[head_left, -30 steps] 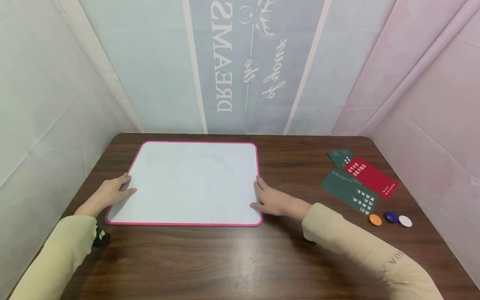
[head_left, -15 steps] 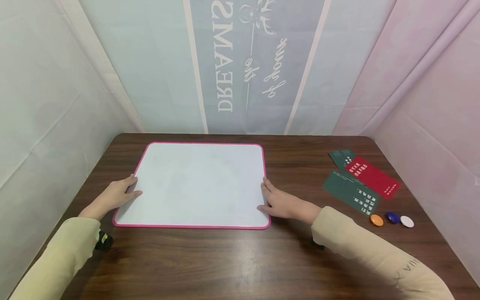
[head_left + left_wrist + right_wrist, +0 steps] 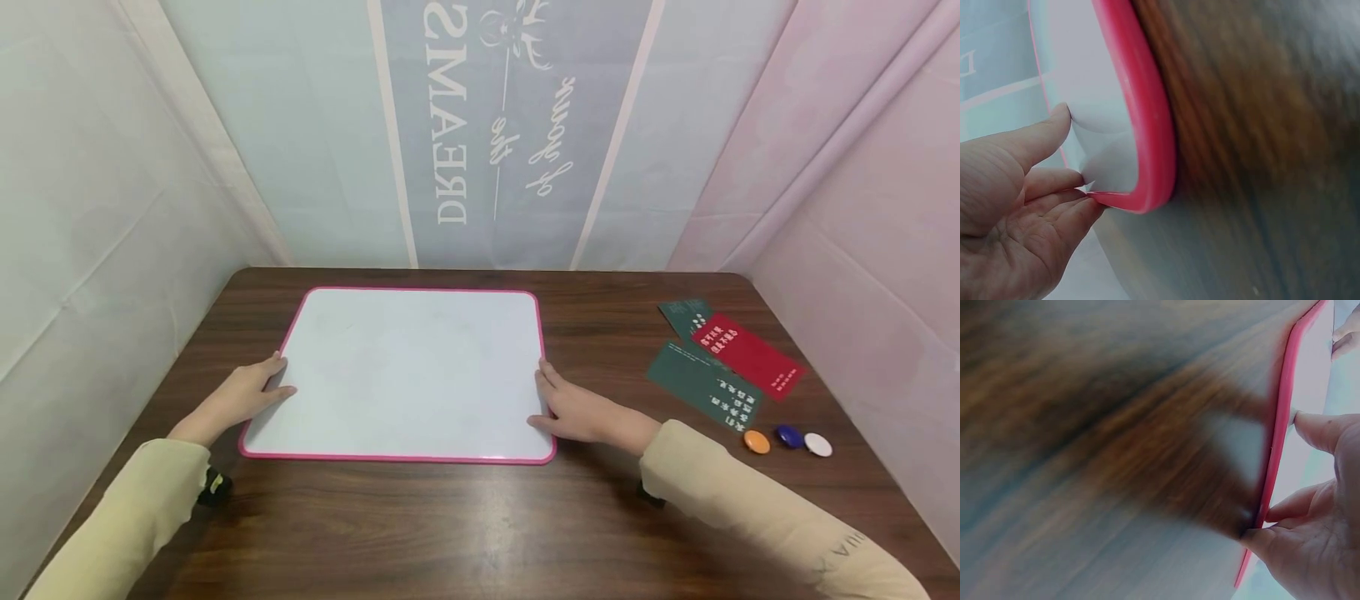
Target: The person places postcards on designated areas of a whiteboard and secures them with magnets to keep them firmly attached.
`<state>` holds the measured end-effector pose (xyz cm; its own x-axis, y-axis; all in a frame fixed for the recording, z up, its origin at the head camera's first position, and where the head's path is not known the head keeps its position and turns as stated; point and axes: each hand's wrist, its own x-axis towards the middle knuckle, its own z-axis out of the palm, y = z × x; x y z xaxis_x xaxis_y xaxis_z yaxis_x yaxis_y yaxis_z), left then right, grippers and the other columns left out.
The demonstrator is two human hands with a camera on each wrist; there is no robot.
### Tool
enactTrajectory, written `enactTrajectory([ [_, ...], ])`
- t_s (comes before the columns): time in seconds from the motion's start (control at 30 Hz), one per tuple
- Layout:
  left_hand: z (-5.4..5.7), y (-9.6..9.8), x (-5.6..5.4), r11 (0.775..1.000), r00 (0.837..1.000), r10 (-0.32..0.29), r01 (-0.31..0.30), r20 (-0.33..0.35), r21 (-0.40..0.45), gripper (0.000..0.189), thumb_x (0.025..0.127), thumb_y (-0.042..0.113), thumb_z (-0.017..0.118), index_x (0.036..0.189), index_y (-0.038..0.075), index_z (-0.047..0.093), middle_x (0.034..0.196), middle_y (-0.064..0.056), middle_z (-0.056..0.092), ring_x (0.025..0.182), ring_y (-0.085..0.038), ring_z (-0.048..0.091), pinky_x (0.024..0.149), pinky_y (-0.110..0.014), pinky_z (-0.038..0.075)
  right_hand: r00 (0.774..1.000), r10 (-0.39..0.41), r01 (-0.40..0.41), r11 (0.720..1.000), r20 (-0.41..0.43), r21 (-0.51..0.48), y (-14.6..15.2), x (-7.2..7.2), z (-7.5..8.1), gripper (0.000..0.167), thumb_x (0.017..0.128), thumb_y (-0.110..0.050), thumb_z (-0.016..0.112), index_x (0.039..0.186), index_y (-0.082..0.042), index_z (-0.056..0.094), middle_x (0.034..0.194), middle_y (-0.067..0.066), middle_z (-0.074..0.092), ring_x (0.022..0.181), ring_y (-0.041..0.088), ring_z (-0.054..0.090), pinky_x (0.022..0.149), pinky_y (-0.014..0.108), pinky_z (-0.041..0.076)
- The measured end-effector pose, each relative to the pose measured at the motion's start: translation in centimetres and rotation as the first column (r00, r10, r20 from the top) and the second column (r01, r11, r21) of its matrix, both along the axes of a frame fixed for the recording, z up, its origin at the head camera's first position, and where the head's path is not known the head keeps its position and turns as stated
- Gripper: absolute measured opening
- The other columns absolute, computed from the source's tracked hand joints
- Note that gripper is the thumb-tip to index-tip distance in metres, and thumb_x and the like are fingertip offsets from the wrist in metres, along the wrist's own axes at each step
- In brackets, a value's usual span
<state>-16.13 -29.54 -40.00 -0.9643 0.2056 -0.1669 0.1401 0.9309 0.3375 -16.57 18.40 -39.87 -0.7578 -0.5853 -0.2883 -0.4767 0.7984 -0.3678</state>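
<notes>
A white dry-erase whiteboard (image 3: 412, 375) with a pink rim lies on the dark wood table, left of its middle. My left hand (image 3: 243, 392) grips the left side, thumb on the white face and fingers along the rim. Close up in the left wrist view, those fingertips (image 3: 1088, 197) meet the pink edge near a rounded corner. On the opposite side my right hand (image 3: 577, 410) holds the board the same way. In the right wrist view its thumb (image 3: 1322, 430) touches the white face while the other fingers are at the rim.
Two dark green cards (image 3: 705, 383) and a red card (image 3: 750, 354) with white writing overlap at the table's right. In front of them sit an orange round piece (image 3: 757, 442), a blue one (image 3: 789, 436) and a white one (image 3: 818, 445). Cloth curtains (image 3: 487, 242) enclose the table.
The whiteboard has slid to the right and slightly toward me, both hands moving along with it. The cards and round pieces have stayed in place.
</notes>
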Motion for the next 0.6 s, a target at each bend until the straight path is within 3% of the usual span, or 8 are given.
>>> enactTrajectory([
  [0.6,0.0,1.8,0.1,0.999,0.998,-0.045,0.045,-0.033,-0.005,0.062,0.085,0.02,0.064,0.126,-0.019,0.039,0.133,-0.037,0.029,0.12,-0.05,0.034,0.095,-0.058,0.031,0.999,-0.031,0.032,0.999,-0.032,0.027,1.4,1.0,0.9,0.076,0.086,-0.037,0.061,0.136,0.012,0.03,0.145,0.029,0.018,0.132,0.037,0.026,0.101,0.046,0.031],
])
